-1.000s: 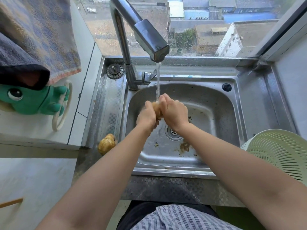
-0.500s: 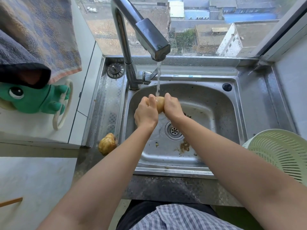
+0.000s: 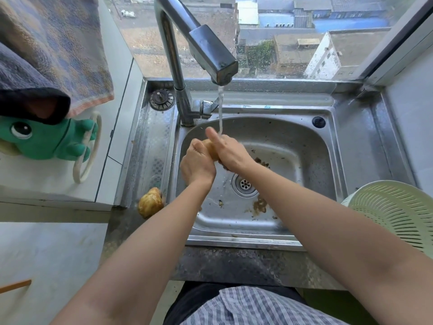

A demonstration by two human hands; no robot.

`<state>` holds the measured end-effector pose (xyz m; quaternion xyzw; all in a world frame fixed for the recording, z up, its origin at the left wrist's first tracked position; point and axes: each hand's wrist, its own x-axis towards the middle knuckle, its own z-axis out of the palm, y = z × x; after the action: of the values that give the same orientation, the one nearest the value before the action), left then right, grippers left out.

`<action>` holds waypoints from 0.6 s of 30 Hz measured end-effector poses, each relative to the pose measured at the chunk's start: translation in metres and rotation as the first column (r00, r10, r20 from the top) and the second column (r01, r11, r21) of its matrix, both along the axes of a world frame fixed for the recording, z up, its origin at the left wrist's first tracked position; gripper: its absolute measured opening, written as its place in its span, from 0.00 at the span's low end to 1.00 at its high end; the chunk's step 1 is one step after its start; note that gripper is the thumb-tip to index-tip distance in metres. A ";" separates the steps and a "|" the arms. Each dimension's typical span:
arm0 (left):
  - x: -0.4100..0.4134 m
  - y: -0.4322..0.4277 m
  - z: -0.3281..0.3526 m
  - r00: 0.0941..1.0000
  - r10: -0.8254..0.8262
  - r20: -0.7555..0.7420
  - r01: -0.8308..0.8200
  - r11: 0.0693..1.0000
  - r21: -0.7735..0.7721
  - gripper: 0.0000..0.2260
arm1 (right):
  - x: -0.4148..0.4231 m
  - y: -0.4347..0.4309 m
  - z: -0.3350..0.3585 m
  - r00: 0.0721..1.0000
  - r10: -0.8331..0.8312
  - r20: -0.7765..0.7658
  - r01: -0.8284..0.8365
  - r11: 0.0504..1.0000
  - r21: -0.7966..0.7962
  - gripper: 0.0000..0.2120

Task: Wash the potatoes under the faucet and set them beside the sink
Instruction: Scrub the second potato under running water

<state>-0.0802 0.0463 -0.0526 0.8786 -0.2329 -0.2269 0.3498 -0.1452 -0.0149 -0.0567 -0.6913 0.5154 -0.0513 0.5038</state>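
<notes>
Potato (image 3: 212, 150) is over the sink (image 3: 304, 141), toward the basin's 10 o'clock, clasped between both hands. The left hand (image 3: 196, 164) has its fingers curled round the near-left side. The right hand (image 3: 230, 152) wraps the far-right side, thumb sticking up toward 12. The stream (image 3: 220, 109) from the faucet (image 3: 210, 57) lands on the right-hand knuckles at the potato's 12 o'clock, not squarely on the skin.

Judgement: nudge it toward 1 o'clock so the water strikes it. Roll it between the palms and rub out the hollows. The grip is wet, so hold it low over the basin.

A second potato (image 3: 150, 202) sits on the ledge (image 3: 150, 146) at the sink's 8 o'clock, a likely set-down spot.
</notes>
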 end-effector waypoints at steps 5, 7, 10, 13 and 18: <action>0.005 -0.013 -0.009 0.847 0.146 -0.511 -0.160 0.987 0.016 0.23 | -0.008 -0.002 -0.001 0.966 -0.150 0.212 0.152 0.988 0.008 0.25; 0.005 -0.014 -0.009 0.922 0.018 -0.386 -0.010 1.000 0.022 0.28 | -0.011 -0.005 0.001 0.939 -0.280 0.200 0.229 0.942 0.246 0.24; -0.001 -0.011 -0.004 0.946 -0.161 -0.280 0.139 0.986 -0.097 0.29 | -0.016 -0.005 -0.001 0.876 -0.469 0.112 0.306 0.721 0.622 0.25; -0.007 -0.013 -0.006 0.897 -0.176 -0.406 0.054 0.954 -0.293 0.20 | -0.015 -0.002 -0.001 0.860 -0.501 0.098 0.284 0.629 0.724 0.28; -0.005 -0.025 0.008 0.714 0.203 -0.671 -0.385 0.913 -0.134 0.13 | -0.003 0.009 0.000 0.889 -0.431 0.156 0.319 0.826 0.464 0.29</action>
<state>-0.0848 0.0216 -0.0449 0.7179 0.0173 -0.4219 0.5535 -0.1478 -0.0058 -0.0568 -0.4360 0.5718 -0.1244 0.6838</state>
